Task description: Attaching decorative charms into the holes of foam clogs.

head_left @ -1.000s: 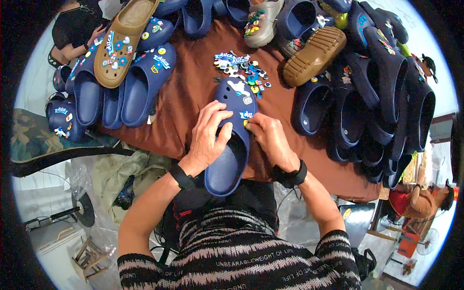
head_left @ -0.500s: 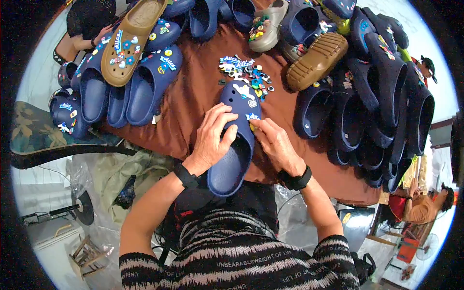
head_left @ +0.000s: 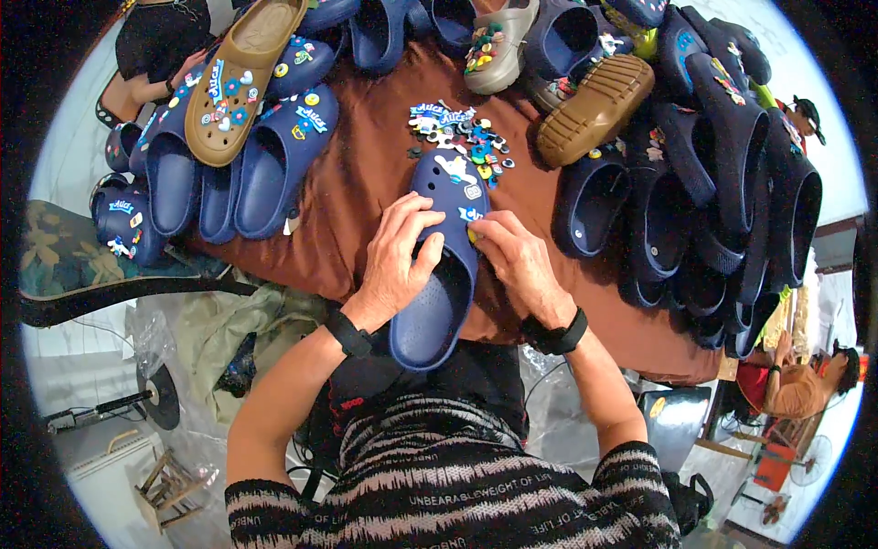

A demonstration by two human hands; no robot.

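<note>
The blue clog (head_left: 432, 316) stands between the two hands at the near edge of the worktop (head_left: 366, 137), toe pointing away, heel over the person's lap. The left hand (head_left: 395, 265) grips it from the left, fingers laid across the upper and thumb at the opening's edge. The right hand (head_left: 523, 270) is at the clog's right side, fingers closed on a yellow charm (head_left: 473, 235), just below a blue-and-white charm (head_left: 469, 214).

The right fingers cover most of the yellow charm, so its shape cannot be told; the left hand hides part of the upper. Beyond the toe lies a charm pile (head_left: 471, 137), its smaller pieces hard to make out. Some clogs at the far edge are cut off.

Blue-and-white banner charms in the pile bear lettering, and pale capitals run across the striped shirt (head_left: 457, 485). A small red mark shows on the dark trousers (head_left: 352, 403).
</note>
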